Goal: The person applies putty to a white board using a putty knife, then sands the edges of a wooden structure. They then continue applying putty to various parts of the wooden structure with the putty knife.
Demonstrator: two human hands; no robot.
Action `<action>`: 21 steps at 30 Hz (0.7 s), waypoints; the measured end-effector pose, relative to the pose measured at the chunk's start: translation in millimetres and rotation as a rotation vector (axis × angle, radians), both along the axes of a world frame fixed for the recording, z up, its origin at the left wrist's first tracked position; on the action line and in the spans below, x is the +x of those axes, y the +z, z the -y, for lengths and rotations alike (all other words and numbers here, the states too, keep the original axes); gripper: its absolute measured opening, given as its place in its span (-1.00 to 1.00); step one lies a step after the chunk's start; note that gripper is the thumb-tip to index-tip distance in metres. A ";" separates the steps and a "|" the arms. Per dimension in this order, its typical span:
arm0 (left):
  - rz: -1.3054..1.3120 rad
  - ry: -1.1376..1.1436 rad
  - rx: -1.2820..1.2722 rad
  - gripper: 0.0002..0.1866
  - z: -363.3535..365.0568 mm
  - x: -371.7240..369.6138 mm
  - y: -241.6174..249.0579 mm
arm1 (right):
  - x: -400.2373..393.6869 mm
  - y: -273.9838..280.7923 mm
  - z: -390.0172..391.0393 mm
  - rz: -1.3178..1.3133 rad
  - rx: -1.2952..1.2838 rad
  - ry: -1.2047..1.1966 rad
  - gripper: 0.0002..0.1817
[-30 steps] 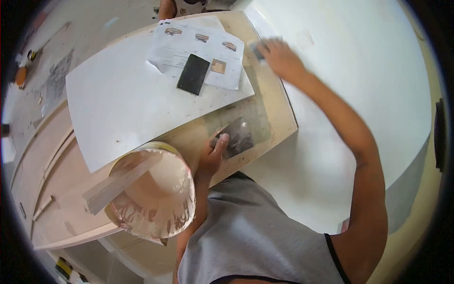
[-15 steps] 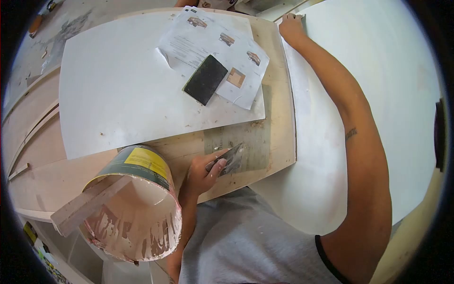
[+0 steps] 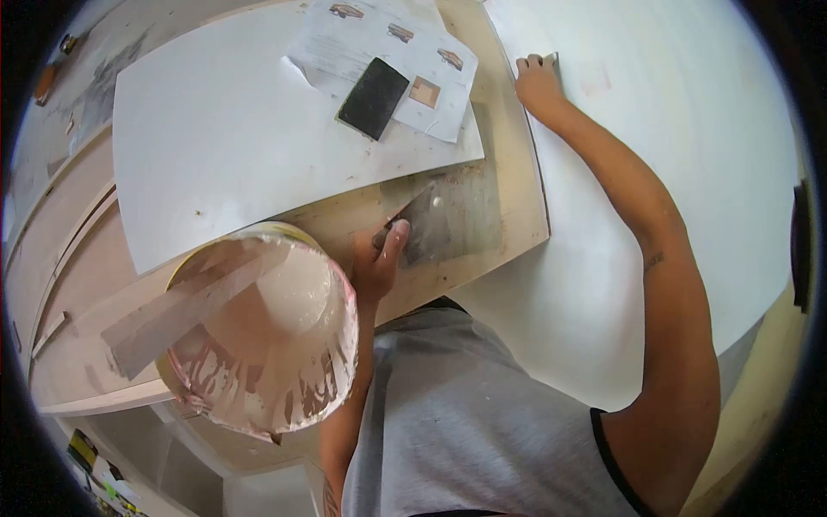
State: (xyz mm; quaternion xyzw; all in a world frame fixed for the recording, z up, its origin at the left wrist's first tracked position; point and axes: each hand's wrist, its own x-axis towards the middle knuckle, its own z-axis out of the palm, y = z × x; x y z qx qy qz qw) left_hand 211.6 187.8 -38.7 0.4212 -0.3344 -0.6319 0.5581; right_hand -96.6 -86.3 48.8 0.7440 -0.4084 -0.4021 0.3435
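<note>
My left hand [image 3: 376, 263] is closed around a putty knife [image 3: 412, 211], its blade pointing away above a greyish translucent sheet [image 3: 465, 185] on the wooden board. Far to the upper right, my right hand [image 3: 540, 90] presses on the large white panel [image 3: 594, 198], fingers closed on a thin flat grey piece [image 3: 556, 62]; its kind is mostly hidden. Beside my left forearm stands a bucket [image 3: 345, 345] smeared with pale pinkish filler [image 3: 297, 297]. A flat wooden strip [image 3: 164, 323] lies across its mouth.
Ahead, a white sheet [image 3: 215, 146] covers part of the wooden board [image 3: 508, 202]. Printed papers [image 3: 345, 43] and a dark sanding block [image 3: 375, 97] lie on it. Curved pale wood pieces [image 3: 77, 241] are at the left, with open shelving [image 3: 172, 448] below.
My right hand has slid nearer along the white panel's edge. My left hand, still holding the putty knife, sits slightly higher in view. The camera view has shifted, showing more inside the bucket.
</note>
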 end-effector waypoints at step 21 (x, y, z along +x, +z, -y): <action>0.135 -0.025 0.161 -0.60 -17.9 11.6 16.0 | -20.1 26.9 -230.9 0.032 0.038 -0.313 -0.70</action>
